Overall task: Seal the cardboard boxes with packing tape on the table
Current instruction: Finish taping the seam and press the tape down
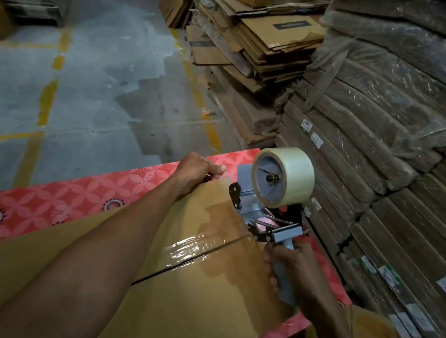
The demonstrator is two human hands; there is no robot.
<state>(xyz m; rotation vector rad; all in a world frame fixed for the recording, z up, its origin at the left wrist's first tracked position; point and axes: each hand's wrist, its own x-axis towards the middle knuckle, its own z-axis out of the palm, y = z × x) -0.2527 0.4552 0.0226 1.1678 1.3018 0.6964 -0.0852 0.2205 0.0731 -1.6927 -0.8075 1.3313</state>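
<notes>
Cardboard takes up most of the lower frame: one large cardboard box (195, 296) lies flat on a table (49, 205) covered in red patterned cloth. The left hand (200, 172) reaches to the box's far edge, just above centre frame, with its fingers curled over that edge to brace it. The right hand (293, 270), at right of centre, is wrapped tight round the grey handle of a tape dispenser (274, 206).

The box's top seam (159, 271) is its long line as I read it, running from lower centre up toward the right. A glossy strip of tape (197, 246) lies along the upper part of it, and the lower part looks bare. The dispenser's mouth sits at the strip's right end, near the box's right edge. Its handle points down and right toward the person, and the roll (294, 174) stands high above.

Several things could spoil this. If the dispenser is pulled at an angle to the seam, the tape would wander off the gap and leave it open. The strip already shows ripples, so slack tension would trap more wrinkles. A hard tug could slide the box on the smooth cloth if the bracing hand slips. Working so near the edge, the blade might tear the tape raggedly.

Stacks of flattened cartons (260, 37) and plastic-wrapped bundles (398, 123) crowd the right side.
</notes>
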